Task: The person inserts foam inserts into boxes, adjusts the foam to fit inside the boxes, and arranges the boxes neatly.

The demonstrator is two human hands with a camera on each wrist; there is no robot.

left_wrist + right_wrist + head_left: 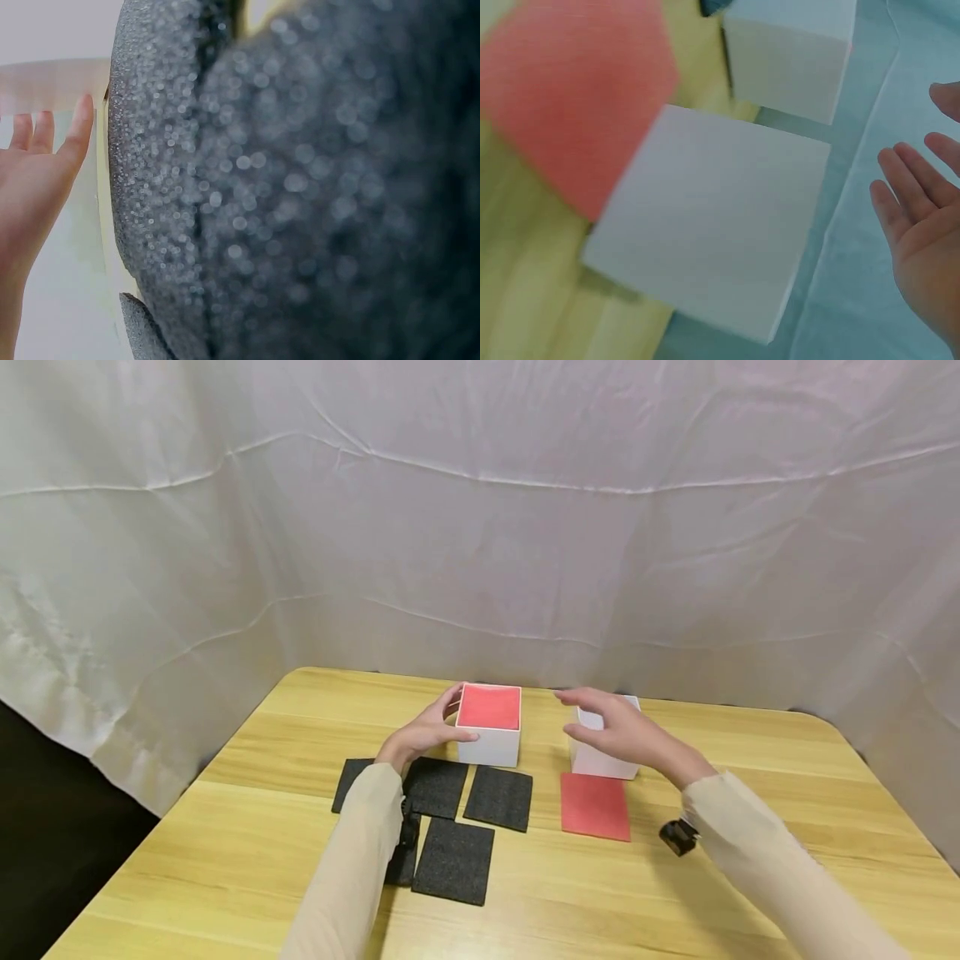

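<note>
Two hands reach out over the wooden bench. Left hand cups the left side of the box with the red top, fingers curved against its wall. Right hand hovers above the plain white box with fingers straight and spread, holding nothing. Both boxes stand near mid-bench.
</note>
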